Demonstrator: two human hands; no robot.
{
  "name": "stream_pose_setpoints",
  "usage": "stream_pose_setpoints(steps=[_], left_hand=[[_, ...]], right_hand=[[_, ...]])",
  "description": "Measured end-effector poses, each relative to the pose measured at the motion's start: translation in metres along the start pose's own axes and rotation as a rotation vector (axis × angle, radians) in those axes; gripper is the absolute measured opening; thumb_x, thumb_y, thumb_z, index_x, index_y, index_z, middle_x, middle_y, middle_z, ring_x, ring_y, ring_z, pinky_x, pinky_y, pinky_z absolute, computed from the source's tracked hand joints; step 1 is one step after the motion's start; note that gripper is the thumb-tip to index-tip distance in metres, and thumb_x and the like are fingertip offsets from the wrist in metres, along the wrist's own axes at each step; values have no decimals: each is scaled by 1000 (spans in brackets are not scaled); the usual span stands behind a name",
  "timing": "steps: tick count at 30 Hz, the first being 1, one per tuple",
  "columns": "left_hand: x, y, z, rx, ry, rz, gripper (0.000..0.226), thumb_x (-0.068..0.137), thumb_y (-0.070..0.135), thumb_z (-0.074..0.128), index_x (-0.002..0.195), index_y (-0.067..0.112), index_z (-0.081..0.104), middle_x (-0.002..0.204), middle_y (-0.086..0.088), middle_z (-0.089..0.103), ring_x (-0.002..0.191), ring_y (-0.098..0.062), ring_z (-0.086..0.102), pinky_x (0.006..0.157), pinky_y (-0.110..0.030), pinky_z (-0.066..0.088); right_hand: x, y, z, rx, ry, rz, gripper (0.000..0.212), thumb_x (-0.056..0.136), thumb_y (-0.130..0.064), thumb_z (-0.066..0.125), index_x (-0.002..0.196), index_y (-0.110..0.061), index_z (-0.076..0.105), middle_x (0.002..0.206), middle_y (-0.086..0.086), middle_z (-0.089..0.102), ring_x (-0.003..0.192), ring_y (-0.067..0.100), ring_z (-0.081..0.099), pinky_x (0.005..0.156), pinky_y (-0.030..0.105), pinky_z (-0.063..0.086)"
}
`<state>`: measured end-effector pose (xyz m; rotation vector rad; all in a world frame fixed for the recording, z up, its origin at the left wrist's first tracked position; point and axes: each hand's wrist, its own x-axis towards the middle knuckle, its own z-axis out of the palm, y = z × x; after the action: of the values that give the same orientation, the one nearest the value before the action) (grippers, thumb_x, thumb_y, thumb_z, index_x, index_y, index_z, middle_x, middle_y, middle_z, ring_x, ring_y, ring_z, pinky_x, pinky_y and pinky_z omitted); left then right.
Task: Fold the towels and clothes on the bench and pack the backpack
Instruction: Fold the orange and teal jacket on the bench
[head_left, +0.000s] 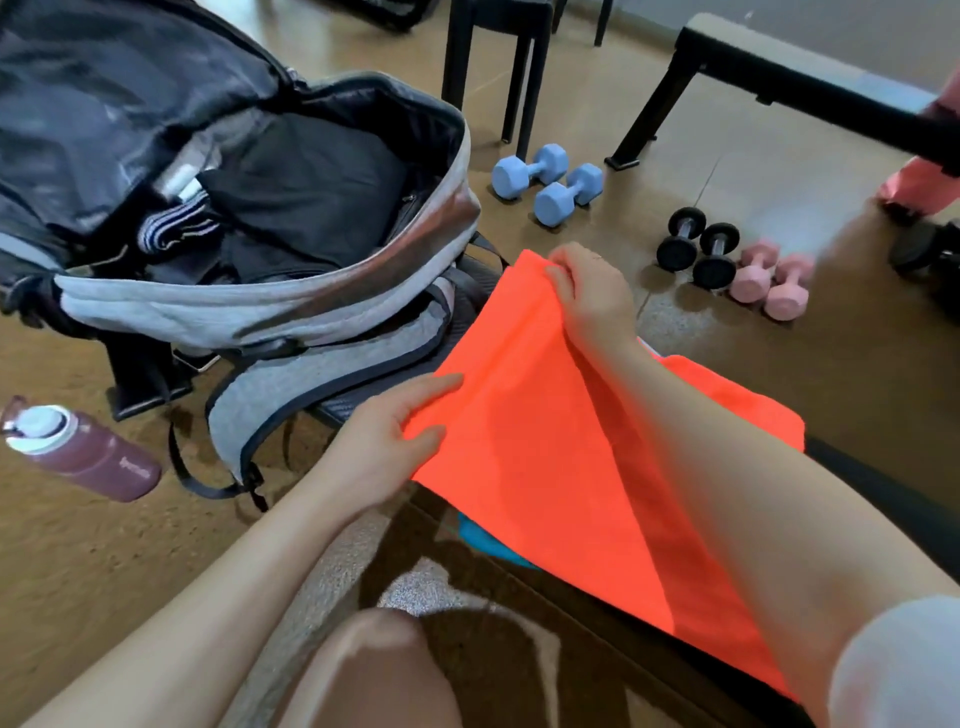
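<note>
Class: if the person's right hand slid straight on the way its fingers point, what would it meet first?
Probably the open grey fabric backpack. The right hand, pinching the bright orange towel, points up-left toward it, though depth is unclear.

1. We see the left hand (387, 441) pinching the near edge of an orange towel (545, 467).
2. The right hand (587, 301) holds its far corner.
3. The towel lies on the counter (883, 499), beside the open backpack (270, 218).
4. A bottle (78, 447) and dumbbells (548, 184) lie on the floor.

Gym room, blue dumbbells (548, 185), black dumbbells (698, 253), padded bench (779, 67)
</note>
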<state>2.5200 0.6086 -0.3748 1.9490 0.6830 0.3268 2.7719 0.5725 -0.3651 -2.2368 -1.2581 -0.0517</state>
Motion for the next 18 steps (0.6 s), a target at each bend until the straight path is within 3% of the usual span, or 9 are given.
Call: stream_pose_setpoints(steps=[2,3,5,7,9,11,13,15,18], left_hand=[[3,-2,1,287,5,-36,53,84,13,58,133,26,46,143,3,40,126,-11,41,101,-17,29],[2,2,2,486,64,-33,50,84,18,57,133,24,48,145,-1,37,127,-20,42,102,-26,34],[0,15,10,796,244,133,39,80,28,51,117,17,62,137,-13,46,113,-34,50,87,-42,45],[5,25,30,787,266,380,41,79,26,43,107,8,66,126,-18,56,108,-35,54,83,-45,48],[17,33,55,694,109,484,50,82,27,35,116,-1,60,127,-22,55,117,-37,53,94,-47,45],[27,37,73,725,-102,366,75,82,46,18,136,-1,40,145,-22,35,134,-35,34,110,-43,27],[30,26,80,843,-239,221,93,73,67,3,148,13,12,156,-14,4,144,-28,5,116,-39,4],[29,15,83,922,-239,223,102,61,79,-1,148,26,0,156,-7,-11,144,-24,-9,115,-41,-7],[29,12,82,936,-217,245,109,53,86,4,147,33,-3,156,-4,-14,143,-25,-13,114,-42,-9]], right_hand=[[-3,-4,4,-235,-42,-51,37,93,-33,38,113,-8,58,105,15,60,95,35,56,76,42,40],[-9,-5,4,-306,-50,-73,42,92,-35,36,114,-7,58,106,16,60,95,37,56,75,42,41],[-30,-4,-1,-255,-37,-113,48,87,-33,33,111,-2,61,110,18,62,100,38,58,81,41,45],[-64,-3,-11,-238,-37,-182,50,86,-29,33,115,2,59,122,22,59,114,40,54,95,45,43],[-97,1,-19,-302,-153,-231,58,88,-35,28,129,0,51,139,20,47,130,37,43,107,49,32],[-114,13,-25,-391,-391,-159,75,83,-50,10,145,-13,30,154,7,25,143,26,23,115,43,14],[-117,33,-28,-451,-482,-86,84,74,-60,-3,150,-26,11,159,-1,8,146,18,9,116,41,4],[-108,50,-33,-487,-483,-72,86,72,-64,-5,150,-30,6,159,-2,4,146,16,5,116,41,1],[-95,65,-36,-508,-503,-108,80,77,-66,0,149,-32,8,159,-3,4,146,15,4,116,40,0]])
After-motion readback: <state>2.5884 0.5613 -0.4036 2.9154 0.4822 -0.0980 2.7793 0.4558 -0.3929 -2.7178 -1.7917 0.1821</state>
